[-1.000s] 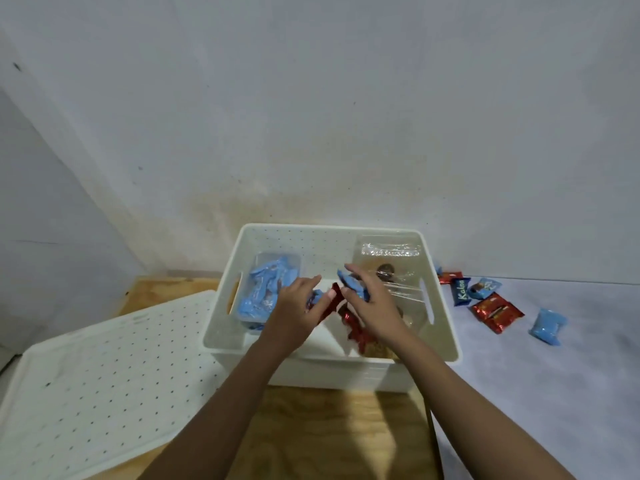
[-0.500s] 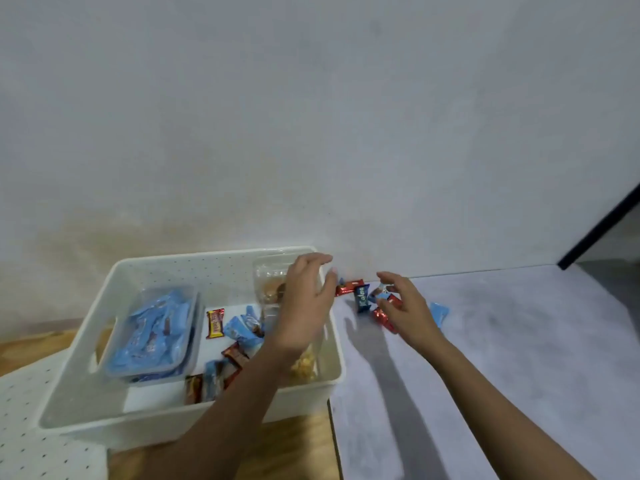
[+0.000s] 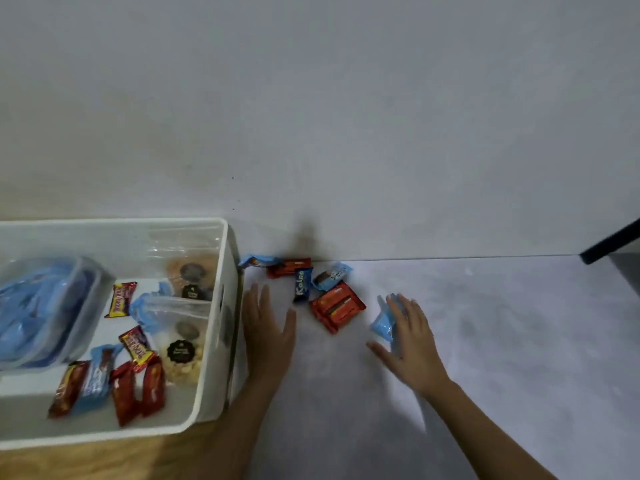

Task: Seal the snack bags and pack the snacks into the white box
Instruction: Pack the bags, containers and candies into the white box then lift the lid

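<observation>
White box (image 3: 230, 271) stands just left of our left hand (image 3: 268, 327), which lies flat over the grey tabletop (image 3: 502, 358), fingers straight and a little spread, holding nothing, its little-finger side close by the box's outer wall. Our right hand (image 3: 408, 337), well apart to the right, is also spread flat, its straight fingers laid over a pale blue packet (image 3: 381, 322) that shows at their left edge; we cannot tell whether they press on it or only hover. Between the two hands and slightly beyond them lies a red wafer packet (image 3: 337, 306). Past the left hand's fingertips, toward the wall, four more snacks are scattered: a dark blue packet (image 3: 302, 285) just beyond the thumb, a light blue chocolate packet (image 3: 332, 276) beside it, a small red packet (image 3: 289, 267) against the wall, and a blue wrapper (image 3: 258, 260) next to the box's far corner. Inside the box, nearest our left hand, clear snack bags (image 3: 180, 362) rest along the wall; whether they are sealed we cannot tell. Farther left lie red bars (image 3: 136, 389) and a clear tub of blue packets (image 3: 45, 313). Beneath the box, by our left forearm, a wooden board (image 3: 86, 460) shows.
</observation>
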Motion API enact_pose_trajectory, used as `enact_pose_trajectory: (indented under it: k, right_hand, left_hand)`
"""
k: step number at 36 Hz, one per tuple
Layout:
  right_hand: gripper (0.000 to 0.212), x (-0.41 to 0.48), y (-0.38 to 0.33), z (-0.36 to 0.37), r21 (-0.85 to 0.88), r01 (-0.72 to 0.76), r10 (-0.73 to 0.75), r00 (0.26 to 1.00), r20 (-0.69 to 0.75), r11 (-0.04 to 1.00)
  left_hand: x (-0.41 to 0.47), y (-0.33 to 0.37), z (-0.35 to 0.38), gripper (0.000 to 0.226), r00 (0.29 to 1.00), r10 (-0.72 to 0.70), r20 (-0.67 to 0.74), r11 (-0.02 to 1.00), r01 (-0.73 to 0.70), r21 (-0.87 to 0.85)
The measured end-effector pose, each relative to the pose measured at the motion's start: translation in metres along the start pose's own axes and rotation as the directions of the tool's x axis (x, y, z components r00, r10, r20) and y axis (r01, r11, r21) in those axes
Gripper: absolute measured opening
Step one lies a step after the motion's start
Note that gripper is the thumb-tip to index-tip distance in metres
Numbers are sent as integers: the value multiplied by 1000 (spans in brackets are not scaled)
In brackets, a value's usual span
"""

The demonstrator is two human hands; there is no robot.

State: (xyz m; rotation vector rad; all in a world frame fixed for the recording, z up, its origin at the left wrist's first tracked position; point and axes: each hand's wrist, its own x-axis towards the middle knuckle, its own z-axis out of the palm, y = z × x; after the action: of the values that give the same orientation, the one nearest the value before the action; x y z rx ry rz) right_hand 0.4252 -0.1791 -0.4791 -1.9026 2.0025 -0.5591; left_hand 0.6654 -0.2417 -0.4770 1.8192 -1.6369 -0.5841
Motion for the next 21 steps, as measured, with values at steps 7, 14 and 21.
enact_pose_trajectory:
  k: [7,14,21]
  right_hand:
    - [94,34,-12,28,-45,62,-61,998,24,997]
    - [96,56,-39,54,-79,108,-108,994,-3,991]
    - [91,81,-49,58,-102,198,-203,978,-42,975]
  left_hand:
    - [50,-5,6,71,998,64,-24,984,-59,170]
    - [71,-5,17,78,992,126,-10,954,-119,277]
    - [73,-3,15,71,983,184,7,944,-179,277]
